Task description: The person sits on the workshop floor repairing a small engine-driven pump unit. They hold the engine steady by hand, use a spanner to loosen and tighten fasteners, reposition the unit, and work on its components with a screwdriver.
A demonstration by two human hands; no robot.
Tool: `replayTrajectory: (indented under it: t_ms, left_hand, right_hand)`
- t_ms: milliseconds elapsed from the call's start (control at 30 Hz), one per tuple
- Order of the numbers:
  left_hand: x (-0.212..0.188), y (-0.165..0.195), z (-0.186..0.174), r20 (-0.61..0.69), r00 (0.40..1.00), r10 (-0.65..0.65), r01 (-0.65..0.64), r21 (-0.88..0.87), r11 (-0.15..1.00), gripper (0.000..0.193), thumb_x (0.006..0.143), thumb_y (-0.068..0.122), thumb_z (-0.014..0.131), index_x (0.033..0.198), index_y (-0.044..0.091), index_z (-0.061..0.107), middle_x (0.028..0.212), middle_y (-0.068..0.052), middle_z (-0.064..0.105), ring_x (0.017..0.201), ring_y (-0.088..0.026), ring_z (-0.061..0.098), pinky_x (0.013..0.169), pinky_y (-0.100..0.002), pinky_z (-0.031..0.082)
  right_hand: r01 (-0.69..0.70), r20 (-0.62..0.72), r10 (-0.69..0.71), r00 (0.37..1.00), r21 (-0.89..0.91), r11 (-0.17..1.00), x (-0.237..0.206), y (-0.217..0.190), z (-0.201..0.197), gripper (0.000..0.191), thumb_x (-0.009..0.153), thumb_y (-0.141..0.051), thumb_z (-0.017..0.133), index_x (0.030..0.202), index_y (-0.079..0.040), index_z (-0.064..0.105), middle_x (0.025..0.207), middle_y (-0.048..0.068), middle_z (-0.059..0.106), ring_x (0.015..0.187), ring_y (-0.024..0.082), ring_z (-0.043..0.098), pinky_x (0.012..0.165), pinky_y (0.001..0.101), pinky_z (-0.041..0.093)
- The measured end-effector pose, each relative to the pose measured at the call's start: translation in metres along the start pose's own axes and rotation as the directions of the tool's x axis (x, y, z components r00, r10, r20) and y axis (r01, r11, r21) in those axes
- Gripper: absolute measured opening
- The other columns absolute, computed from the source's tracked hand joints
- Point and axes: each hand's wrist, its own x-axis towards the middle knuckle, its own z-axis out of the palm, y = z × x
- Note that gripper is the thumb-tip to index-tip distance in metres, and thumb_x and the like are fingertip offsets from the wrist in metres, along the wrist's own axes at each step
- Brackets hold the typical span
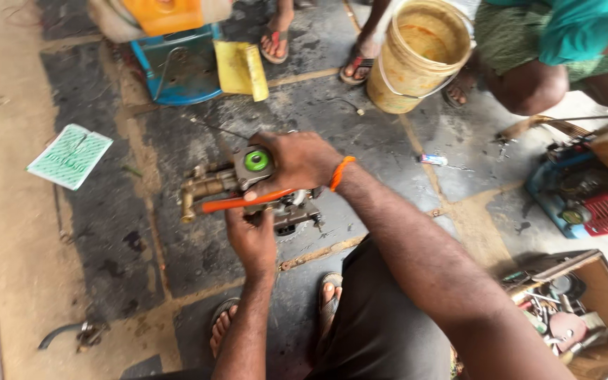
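Observation:
A small metal pump body (248, 184) with brass fittings at its left end and a round green cap (256, 161) on top lies on the stone floor. My right hand (297, 160) grips it from above, fingers wrapped round the top beside the green cap. An orange band sits on that wrist. My left hand (251, 236) comes up from below and holds an orange-handled tool (244, 203) laid across the pump's front. The tool's tip is hidden against the pump.
A yellow bucket (422, 56) stands at the back right beside a crouching person (557, 49). A blue-and-red engine unit (585, 197) and an open toolbox (571, 309) sit at right. A blue tray (177, 67), yellow packet (241, 67) and green paper (70, 156) lie at left.

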Motion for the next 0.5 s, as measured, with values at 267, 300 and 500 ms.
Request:
replayTrajectory:
  t_ms: [267, 300, 500]
  left_hand:
    - [0.003, 0.007, -0.002, 0.039, 0.986, -0.161, 0.159, 0.043, 0.986, 0.044, 0.086, 0.006, 0.074, 0.126, -0.001, 0.059, 0.118, -0.018, 0.06, 0.107, -0.031, 0.069, 0.087, -0.042, 0.062]
    - [0.004, 0.008, -0.002, 0.011, 0.997, -0.078, 0.077, 0.095, 0.993, 0.046, 0.085, 0.005, 0.076, 0.127, -0.003, 0.058, 0.12, -0.019, 0.06, 0.109, -0.033, 0.067, 0.087, -0.044, 0.06]
    - [0.002, 0.012, -0.003, 0.026, 0.996, -0.09, 0.089, 0.057, 0.994, 0.041, 0.089, 0.005, 0.073, 0.128, -0.002, 0.059, 0.119, -0.017, 0.059, 0.105, -0.028, 0.069, 0.084, -0.042, 0.06]
  right_hand:
    - [0.025, 0.011, -0.025, 1.0, 0.036, 0.999, 0.001, 0.002, 0.002, 0.102, 0.065, -0.083, 0.073, 0.136, -0.011, 0.058, 0.109, 0.014, 0.077, 0.106, 0.032, 0.074, 0.094, 0.047, 0.057]
    - [0.029, 0.008, -0.03, 1.0, 0.028, 0.999, 0.001, 0.002, 0.002, 0.103, 0.065, -0.083, 0.073, 0.136, -0.01, 0.057, 0.109, 0.014, 0.077, 0.106, 0.032, 0.074, 0.094, 0.0471, 0.057]
    - [0.032, 0.001, -0.032, 0.999, 0.007, 0.999, 0.003, 0.006, 0.005, 0.104, 0.065, -0.083, 0.074, 0.136, -0.009, 0.056, 0.11, 0.015, 0.076, 0.106, 0.033, 0.074, 0.094, 0.0471, 0.057]
